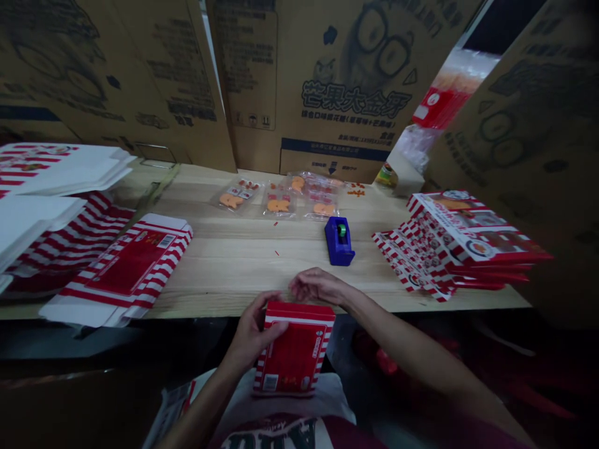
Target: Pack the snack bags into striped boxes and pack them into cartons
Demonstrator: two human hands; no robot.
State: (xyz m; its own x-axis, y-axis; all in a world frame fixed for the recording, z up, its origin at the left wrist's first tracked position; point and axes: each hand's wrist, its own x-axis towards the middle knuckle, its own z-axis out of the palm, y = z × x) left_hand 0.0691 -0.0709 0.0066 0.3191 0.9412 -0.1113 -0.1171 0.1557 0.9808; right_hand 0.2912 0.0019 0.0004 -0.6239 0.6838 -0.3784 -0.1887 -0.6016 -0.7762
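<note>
I hold a folded-up red and white striped box (294,349) upright over my lap, just below the table's front edge. My left hand (253,333) grips its left side with the thumb on the front face. My right hand (318,285) curls over the box's top far edge, fingers bent and pressed on the closed flap.
A blue tape dispenser (339,241) stands on the wooden table (243,262). Clear packets with orange shapes (281,199) lie behind it. Flat striped cartons (126,268) are stacked at left, more cartons (449,243) at right. Large brown cardboard boxes (346,87) wall the back.
</note>
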